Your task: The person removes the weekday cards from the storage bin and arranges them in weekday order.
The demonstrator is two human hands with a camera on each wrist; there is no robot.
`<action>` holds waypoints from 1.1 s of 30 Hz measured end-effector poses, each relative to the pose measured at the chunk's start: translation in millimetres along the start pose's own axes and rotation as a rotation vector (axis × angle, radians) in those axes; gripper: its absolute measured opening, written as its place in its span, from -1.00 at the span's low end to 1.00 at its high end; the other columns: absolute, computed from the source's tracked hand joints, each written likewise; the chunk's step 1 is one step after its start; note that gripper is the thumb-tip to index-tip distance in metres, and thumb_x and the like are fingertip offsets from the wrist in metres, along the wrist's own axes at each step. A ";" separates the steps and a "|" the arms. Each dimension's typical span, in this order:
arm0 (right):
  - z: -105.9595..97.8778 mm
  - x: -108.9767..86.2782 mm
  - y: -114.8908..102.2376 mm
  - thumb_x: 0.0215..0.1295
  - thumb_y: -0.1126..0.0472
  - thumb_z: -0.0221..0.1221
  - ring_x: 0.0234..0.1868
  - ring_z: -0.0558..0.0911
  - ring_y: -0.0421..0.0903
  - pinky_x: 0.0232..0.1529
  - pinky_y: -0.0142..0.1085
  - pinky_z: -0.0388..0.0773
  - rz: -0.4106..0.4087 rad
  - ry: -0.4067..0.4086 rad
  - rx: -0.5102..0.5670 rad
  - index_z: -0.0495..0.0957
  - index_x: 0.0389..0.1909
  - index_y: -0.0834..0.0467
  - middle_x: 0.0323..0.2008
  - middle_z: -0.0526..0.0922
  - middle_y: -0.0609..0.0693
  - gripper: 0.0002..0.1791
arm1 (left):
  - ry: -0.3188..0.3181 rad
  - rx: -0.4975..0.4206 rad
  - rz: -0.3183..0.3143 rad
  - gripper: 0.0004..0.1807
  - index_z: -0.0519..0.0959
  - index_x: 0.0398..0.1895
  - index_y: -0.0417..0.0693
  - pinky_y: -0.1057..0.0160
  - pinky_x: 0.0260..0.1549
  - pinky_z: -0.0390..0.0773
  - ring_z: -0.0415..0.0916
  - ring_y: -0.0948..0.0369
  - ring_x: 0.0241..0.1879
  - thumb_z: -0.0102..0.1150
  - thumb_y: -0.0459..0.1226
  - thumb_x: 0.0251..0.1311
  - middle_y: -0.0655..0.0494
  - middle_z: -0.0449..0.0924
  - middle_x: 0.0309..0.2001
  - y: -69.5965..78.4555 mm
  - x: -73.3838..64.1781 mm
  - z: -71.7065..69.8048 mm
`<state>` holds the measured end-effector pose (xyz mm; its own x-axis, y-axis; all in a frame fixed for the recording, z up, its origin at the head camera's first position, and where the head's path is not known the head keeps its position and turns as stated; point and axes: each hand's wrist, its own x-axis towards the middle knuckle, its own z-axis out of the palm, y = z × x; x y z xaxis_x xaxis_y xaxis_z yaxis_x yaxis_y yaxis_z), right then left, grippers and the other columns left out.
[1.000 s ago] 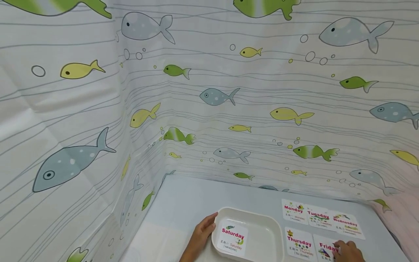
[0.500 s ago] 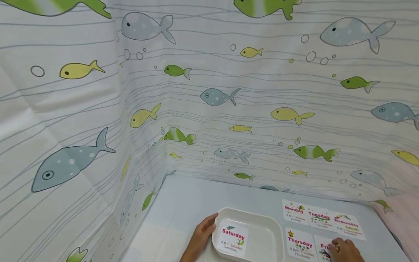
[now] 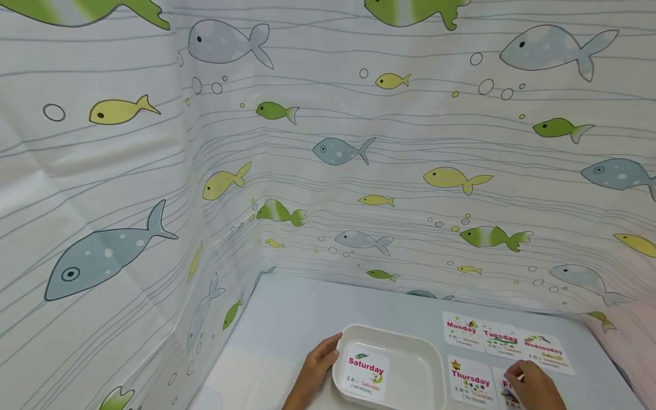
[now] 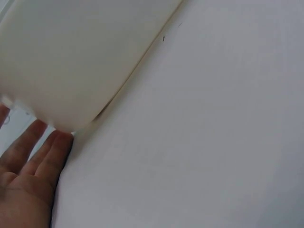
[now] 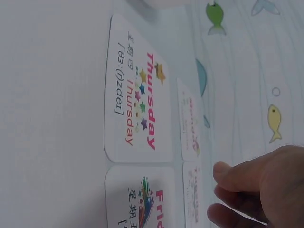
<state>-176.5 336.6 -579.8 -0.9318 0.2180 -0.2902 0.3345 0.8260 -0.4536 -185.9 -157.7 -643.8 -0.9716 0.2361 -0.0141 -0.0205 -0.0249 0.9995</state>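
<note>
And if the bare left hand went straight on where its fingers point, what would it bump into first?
The left hand would meet the white, plastic-looking rectangular tray with rounded corners first. Its fingertips seem to touch the tray's left side, though contact is hard to judge.

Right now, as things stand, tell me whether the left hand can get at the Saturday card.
Probably yes: the left hand rests against the outside of the white tray, and the Saturday card lies face up inside, near that side. Only the tray's edge seems in the way; nothing covers the card.
</note>
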 end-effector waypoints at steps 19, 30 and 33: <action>15.1 -5.6 -43.4 0.33 0.26 0.24 -0.37 0.47 -0.12 -0.41 -0.29 0.44 -0.193 0.041 0.085 0.53 -0.32 0.24 -0.39 0.56 -0.01 -0.88 | -0.001 -0.010 0.009 -0.49 0.34 0.45 0.04 0.45 0.29 0.42 0.28 0.01 0.46 0.00 -0.12 0.49 -0.11 0.33 0.45 2.4 -1.9 1.7; 31.1 -15.7 -92.3 0.30 0.29 0.27 -0.47 0.44 -0.26 -0.54 -0.41 0.45 -0.359 0.092 0.134 0.51 -0.29 0.19 -0.43 0.52 -0.06 -0.89 | 0.006 -0.014 0.021 -0.49 0.35 0.44 0.02 0.52 0.27 0.40 0.28 0.01 0.46 0.01 -0.14 0.48 -0.11 0.34 0.45 2.3 -1.9 2.1; 34.0 -17.7 -105.5 0.30 0.28 0.27 -0.48 0.46 -0.30 -0.53 -0.44 0.48 -0.386 0.108 0.138 0.52 -0.28 0.19 -0.43 0.54 -0.08 -0.89 | 0.005 -0.015 0.017 -0.50 0.36 0.44 0.02 0.52 0.26 0.40 0.28 -0.02 0.46 0.02 -0.15 0.48 -0.11 0.34 0.44 2.5 -2.0 2.5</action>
<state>-190.5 228.0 -555.5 -0.9994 -0.0345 0.0102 -0.0334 0.7823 -0.6220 -183.4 -155.8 -641.2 -0.9730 0.2308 0.0025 -0.0078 -0.0436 0.9990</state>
